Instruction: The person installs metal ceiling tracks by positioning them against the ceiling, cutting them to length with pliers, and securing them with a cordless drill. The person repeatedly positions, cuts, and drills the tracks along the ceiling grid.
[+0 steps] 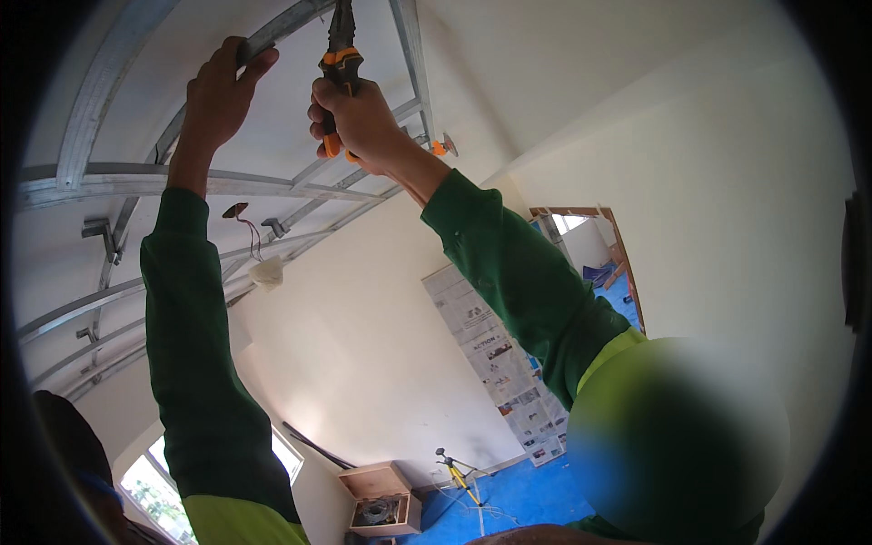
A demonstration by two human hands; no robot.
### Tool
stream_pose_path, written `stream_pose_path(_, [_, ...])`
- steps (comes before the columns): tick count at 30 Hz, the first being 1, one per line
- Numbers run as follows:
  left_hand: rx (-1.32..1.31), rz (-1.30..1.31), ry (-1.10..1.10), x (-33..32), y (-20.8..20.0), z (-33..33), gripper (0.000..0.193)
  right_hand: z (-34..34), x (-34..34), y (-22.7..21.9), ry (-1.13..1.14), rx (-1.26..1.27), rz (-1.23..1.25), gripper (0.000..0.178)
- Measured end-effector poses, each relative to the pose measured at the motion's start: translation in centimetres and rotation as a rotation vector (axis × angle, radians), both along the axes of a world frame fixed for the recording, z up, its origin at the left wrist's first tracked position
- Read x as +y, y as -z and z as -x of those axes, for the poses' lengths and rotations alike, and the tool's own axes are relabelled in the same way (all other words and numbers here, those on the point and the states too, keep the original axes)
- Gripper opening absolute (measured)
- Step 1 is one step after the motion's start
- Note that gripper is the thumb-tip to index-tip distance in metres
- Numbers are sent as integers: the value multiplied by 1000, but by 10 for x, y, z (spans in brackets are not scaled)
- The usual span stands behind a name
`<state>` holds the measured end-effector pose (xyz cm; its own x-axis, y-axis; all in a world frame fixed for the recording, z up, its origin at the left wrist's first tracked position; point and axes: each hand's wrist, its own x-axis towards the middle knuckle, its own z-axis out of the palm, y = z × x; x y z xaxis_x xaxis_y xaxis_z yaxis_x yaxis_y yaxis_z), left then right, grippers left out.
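Overhead, a steel ceiling channel (pixel 286 25) runs up toward the top edge of the head view. My left hand (pixel 218 98) is closed around its near end, with the thumb on one side and the fingers on the other. Just to the right, my right hand (pixel 361 123) grips black-and-orange pliers (pixel 341 56) by the handles, jaws pointing up. The jaw tips lie close to the channel at the top edge; whether they touch it I cannot tell. Both arms are raised, in dark green sleeves.
Metal ceiling framing (pixel 118 188) crosses the upper left, with wires hanging from a ceiling opening (pixel 235 210). Below stand a yellow tripod (pixel 461 476) and an open wooden box (pixel 380 481) holding coiled cable, on blue floor covering (pixel 536 495). Newspaper sheets (pixel 495 359) cover part of the wall.
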<state>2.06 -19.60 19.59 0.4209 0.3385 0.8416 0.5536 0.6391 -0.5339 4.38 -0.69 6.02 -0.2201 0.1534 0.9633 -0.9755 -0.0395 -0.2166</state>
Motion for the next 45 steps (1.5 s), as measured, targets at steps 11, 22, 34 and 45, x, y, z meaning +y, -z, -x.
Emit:
stream_pose_path(11, [-5,-6,15,-1,3,-3,60,17,7,-9,235,135,-21,25])
stream_pose_path(22, [-43,12,6,-3,4,-7,60,-26,38,39,-14,-152,-266,39])
stream_pose_path(34, [-65,35,50,-5,3,-6,61,-34,29,21,-298,-91,-236,36])
stream_pose_path(45, [-99,55,66,-7,1,-8,63,-59,29,27,-483,-190,-216,48])
